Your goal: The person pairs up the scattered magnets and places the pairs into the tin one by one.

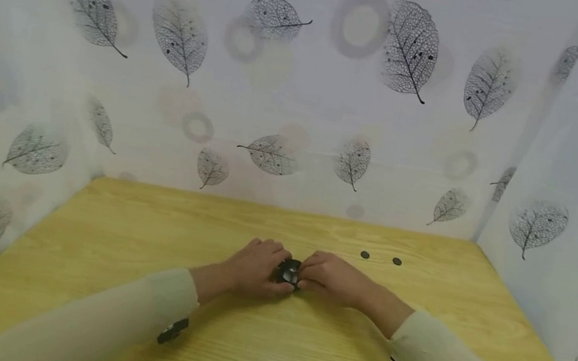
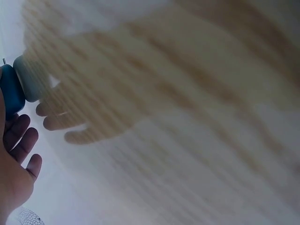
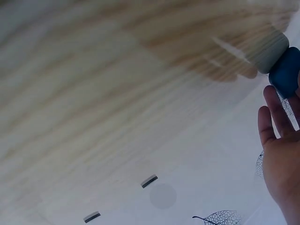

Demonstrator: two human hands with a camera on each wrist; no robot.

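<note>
Between the two hands, near the middle of the table, is a small rounded object (image 1: 289, 271), glossy black on top. Its side looks blue in the left wrist view (image 2: 11, 91) and in the right wrist view (image 3: 284, 75). The left hand (image 1: 257, 268) holds it from the left, thumb at the near side and fingers at the far side. From the right, the right hand (image 1: 335, 279) pinches its edge with thumb and fingertips. In the right wrist view the outer fingers are fairly straight. The hands cover much of the object, so its exact kind cannot be told.
Two small black discs (image 1: 365, 254) lie apart on the wooden table (image 1: 172, 218), toward the back right. Leaf-patterned white sheets (image 1: 304, 93) stand behind and at both sides. The glossy tabletop mirrors the hands in the wrist views.
</note>
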